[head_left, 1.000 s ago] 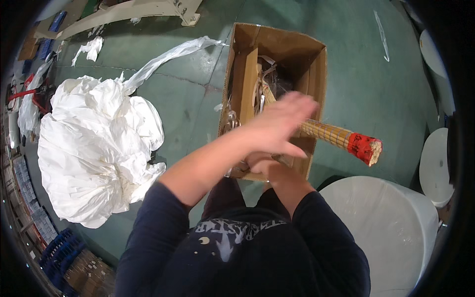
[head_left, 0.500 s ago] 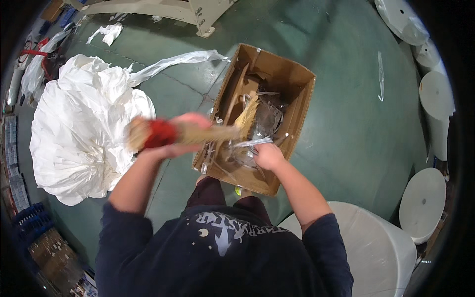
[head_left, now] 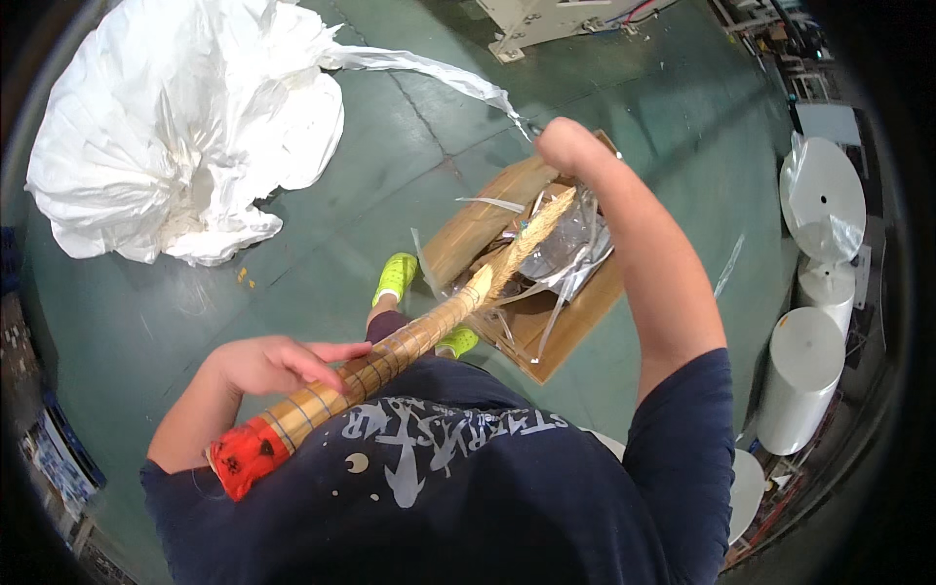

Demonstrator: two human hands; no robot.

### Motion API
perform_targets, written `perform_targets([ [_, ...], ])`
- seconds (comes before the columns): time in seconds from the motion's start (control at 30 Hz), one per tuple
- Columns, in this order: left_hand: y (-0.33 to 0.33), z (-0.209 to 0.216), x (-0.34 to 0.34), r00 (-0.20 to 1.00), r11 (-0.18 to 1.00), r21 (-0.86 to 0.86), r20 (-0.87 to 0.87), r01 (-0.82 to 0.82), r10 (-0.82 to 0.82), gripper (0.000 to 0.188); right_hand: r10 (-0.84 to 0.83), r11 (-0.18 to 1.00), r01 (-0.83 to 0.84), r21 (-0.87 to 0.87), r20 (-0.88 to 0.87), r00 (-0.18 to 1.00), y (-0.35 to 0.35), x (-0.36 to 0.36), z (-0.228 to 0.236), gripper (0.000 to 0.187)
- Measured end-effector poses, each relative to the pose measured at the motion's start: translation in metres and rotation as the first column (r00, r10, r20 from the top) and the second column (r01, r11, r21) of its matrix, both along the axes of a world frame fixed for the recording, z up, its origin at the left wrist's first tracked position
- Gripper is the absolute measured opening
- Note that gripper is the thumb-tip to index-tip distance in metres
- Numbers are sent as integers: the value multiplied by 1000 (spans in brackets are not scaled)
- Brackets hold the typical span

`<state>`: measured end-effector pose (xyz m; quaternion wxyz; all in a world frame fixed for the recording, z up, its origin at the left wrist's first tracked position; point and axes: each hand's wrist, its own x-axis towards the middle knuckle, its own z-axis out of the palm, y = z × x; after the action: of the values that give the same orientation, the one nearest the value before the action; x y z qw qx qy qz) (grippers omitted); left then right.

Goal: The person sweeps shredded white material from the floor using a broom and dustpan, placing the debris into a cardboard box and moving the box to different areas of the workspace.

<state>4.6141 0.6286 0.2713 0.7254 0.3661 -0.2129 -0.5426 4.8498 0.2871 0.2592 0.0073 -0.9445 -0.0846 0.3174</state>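
A straw broom (head_left: 409, 343) slants across the front of my body, its red-wrapped end near my left elbow. My left hand (head_left: 283, 367) is loosely closed on its bamboo-like handle, index finger stretched along it. The bristles (head_left: 534, 234) point into an open cardboard box (head_left: 570, 336) in front of my feet. Crumpled clear plastic (head_left: 575, 239) and loose strips lie in the box. At the box's far edge my right hand (head_left: 565, 146) is closed; its fingers and whatever they hold are hidden. A small dark piece and a white plastic strip (head_left: 429, 66) end beside it.
A large heap of white plastic sheeting (head_left: 185, 127) lies on the green floor at the far left. White rolls (head_left: 807, 351) stand along the right side. A machine frame (head_left: 556, 24) is at the back. My feet wear bright yellow shoes (head_left: 395, 278).
My right hand has left the box's inside for its far edge. The broom's red end has swung toward my body. The view has shifted, and the box appears at another angle.
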Motion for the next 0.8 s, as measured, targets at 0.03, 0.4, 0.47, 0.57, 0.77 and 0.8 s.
perform_targets([
  [0.03, 13, -8, -1, 990, 994, -105, -138, -26, 12, 44, -163, 987, 163, -6, -65, 984, 18, 4, 19, 21],
  [0.4, 37, -11, -10, 979, 923, 333, -129, 192, -158, 66, 280, 902, -304, -308, -120, 952, 108, 20, 82, 17],
  [0.47, 51, -8, -20, 989, 957, 274, 83, 96, -123, 63, 197, 859, -255, -443, -174, 965, 117, 21, 112, 18],
  [0.57, 64, 4, -13, 949, 960, 259, 258, 111, -179, 70, 588, 513, -691, -509, -377, 715, 130, -8, 148, 19],
  [0.77, 80, 32, -35, 915, 957, 289, 377, 34, -146, 63, 282, 833, -112, -542, 242, 929, 77, -99, 191, 20],
  [0.8, 83, 33, -41, 904, 956, 288, 393, 52, -168, 62, 283, 826, -100, -555, 253, 925, 73, -117, 202, 20],
])
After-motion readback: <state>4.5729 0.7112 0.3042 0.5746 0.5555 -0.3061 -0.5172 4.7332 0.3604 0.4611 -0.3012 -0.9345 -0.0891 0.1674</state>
